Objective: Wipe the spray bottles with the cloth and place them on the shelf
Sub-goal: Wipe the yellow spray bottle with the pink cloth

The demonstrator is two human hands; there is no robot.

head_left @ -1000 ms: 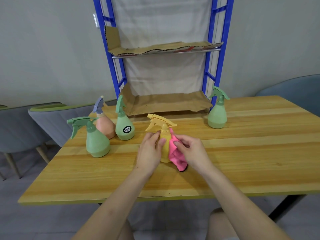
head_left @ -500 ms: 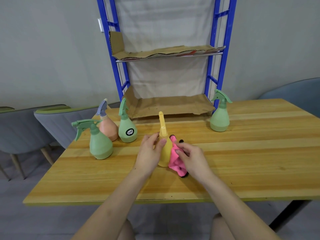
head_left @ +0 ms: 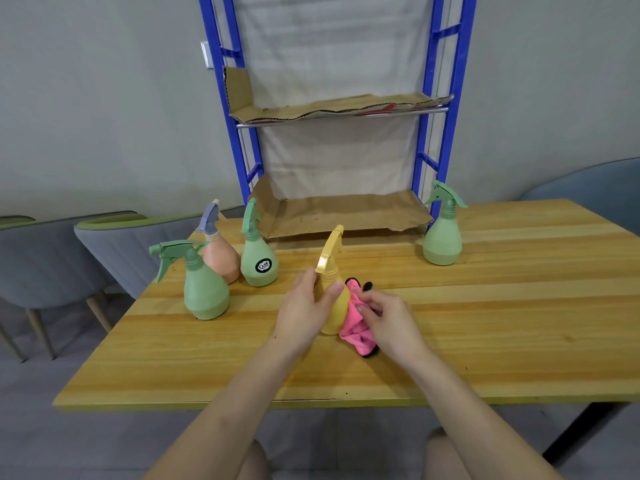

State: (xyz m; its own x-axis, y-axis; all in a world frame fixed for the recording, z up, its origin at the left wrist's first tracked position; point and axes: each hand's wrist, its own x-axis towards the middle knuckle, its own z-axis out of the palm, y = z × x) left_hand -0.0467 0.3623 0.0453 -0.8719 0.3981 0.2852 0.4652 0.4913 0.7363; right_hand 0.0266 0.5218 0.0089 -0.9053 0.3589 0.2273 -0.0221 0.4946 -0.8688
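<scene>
Left hand (head_left: 300, 311) grips the yellow bottle (head_left: 333, 299) upright on the table (head_left: 485, 327) — right hand (head_left: 388, 322) pinches the pink cloth (head_left: 354, 323) against it

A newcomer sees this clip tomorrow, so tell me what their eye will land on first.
First, the yellow spray bottle at the middle of the table, gripped by the left hand while the right hand holds a pink cloth against its side. Behind stands the blue shelf rack, with no bottles showing on its cardboard-lined shelves. Three green bottles and a peach bottle stand on the table.
</scene>
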